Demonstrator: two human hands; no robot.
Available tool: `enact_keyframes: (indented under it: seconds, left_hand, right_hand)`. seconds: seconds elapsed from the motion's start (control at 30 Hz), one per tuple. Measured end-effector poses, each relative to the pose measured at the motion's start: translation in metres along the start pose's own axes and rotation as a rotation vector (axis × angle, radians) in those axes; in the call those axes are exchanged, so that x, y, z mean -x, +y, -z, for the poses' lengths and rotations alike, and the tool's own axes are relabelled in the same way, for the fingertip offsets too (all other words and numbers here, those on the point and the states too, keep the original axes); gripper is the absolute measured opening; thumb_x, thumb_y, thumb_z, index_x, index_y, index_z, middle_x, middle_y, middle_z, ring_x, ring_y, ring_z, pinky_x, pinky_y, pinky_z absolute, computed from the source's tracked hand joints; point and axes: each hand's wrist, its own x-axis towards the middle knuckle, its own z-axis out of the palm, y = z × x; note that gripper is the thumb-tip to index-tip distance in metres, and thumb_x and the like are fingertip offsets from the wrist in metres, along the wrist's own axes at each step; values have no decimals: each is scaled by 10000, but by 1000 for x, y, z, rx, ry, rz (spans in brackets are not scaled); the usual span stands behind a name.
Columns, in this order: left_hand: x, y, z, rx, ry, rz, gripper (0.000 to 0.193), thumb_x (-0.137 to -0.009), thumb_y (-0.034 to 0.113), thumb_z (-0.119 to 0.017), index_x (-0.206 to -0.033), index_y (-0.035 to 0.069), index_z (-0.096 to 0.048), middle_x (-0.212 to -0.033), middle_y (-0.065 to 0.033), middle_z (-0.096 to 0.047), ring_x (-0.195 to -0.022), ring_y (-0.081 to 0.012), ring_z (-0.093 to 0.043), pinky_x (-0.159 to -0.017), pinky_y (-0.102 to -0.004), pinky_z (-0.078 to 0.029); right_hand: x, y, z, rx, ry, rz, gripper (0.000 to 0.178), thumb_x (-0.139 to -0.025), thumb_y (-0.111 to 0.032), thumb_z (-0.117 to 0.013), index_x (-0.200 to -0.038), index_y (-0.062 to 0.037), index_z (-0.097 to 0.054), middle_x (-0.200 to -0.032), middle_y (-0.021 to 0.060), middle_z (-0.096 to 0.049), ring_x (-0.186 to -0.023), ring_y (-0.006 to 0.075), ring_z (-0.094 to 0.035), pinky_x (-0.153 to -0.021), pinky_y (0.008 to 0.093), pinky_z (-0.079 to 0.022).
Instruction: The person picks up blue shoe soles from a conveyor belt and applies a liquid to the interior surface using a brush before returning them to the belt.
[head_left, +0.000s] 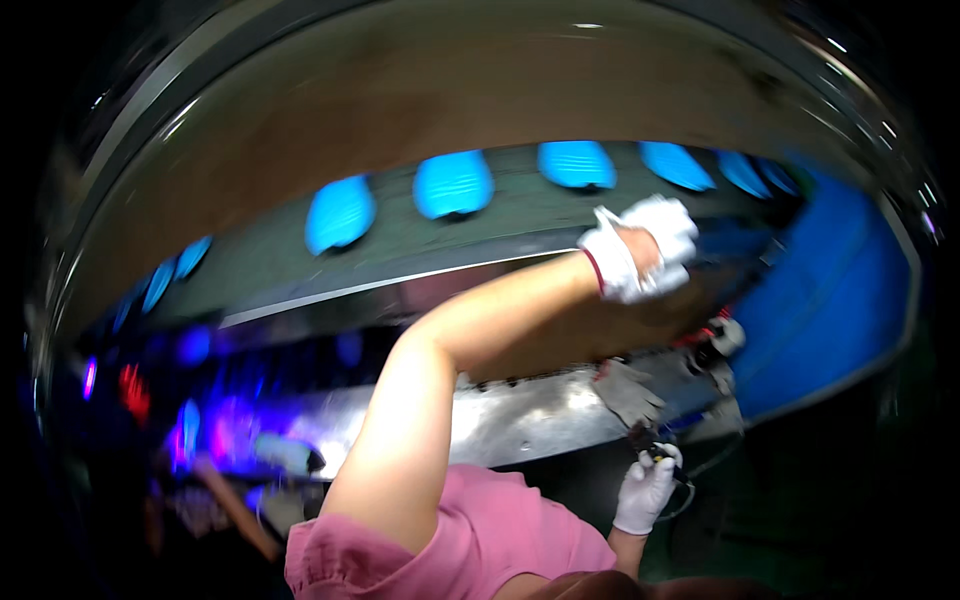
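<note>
So the person's left hand (640, 248) is in a white work glove w/ the arm stretched way out over the conveyor belt (260, 262), and it's right at the near edge of the belt toward its right end. Fingers look curled in, kinda bunched rather than spread, but it's blurry so I can't tell if it's actually gripping anything or just resting on the metal rail (400, 282) that runs along the belt's near edge. On the belt there's a row of bright blue shell-shaped pieces (453, 185) spaced out one after another along its length, none of them touching the hand; the closest one sits just beyond the glove toward the far edge. Right hand (647, 490), also white-gloved, is down low, well apart from the belt, below the shiny metal front edge of the machine. It's closed around a small dark tool (650, 445) w/ a thin cable (712, 464) trailing off to the right, fingers wrapped snug on it. A grey glove (628, 390) lies on the metal edge just above that hand. Big blue bin (830, 300) at the belt's right end.
</note>
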Motion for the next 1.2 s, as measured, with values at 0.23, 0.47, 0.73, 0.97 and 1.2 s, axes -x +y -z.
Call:
enact_keyframes:
  seconds: [0.23, 0.47, 0.73, 0.97, 1.2]
  left_hand:
    - [186, 94, 162, -64, 41, 414, 129, -808, 148, -652, -865, 33, -635, -944, -138, -627, -902, -346, -607, -793, -444, -506]
    - [315, 83, 363, -850, 235, 1114, 341, -896, 161, -562, -1199, 11, -599, -1223, -207, -600, -1167, -404, -543, -1045, -460, -414]
    - [424, 9, 495, -1073, -150, 1803, 447, -937, 206, -547, -1369, 109, -489, -1411, -158, -463, -1318, -361, -455, -1031, -519, -445]
    - [431, -9, 496, -823, -85, 1482, 242, -887, 154, -609, -1120, 107, -652, -1268, -150, -590, -1144, -378, -585, -944, -458, -488]
    - [369, 79, 453, -211, 552, 1457, 285, -824, 147, -698, -1063, -2, -652, -1169, -130, -631, -1108, -267, -597, -951, -363, -464]
  right_hand:
    - [-39, 23, -49, 112, -318, -120, 354, -990, -314, -587, -1255, -85, -534, -1164, 24, -594, -924, 96, -576, -630, 171, -455]
    - [-4, 65, -127, 136, -363, -358, 254, -951, -90, -627, -1183, -41, -535, -1041, 74, -626, -847, 102, -605, -599, 188, -459]
    - [74, 104, -190, 172, -394, -515, 236, -919, -54, -648, -1135, -28, -553, -979, 68, -600, -798, 129, -601, -595, 238, -480]
    - [88, 125, -230, 315, -357, -366, 272, -910, -40, -656, -1170, -9, -581, -1039, 82, -632, -834, 123, -636, -595, 211, -516]
    - [65, 129, -268, 320, -248, -290, 202, -883, -88, -706, -1059, -8, -647, -821, 36, -642, -648, 92, -619, -551, 217, -527]
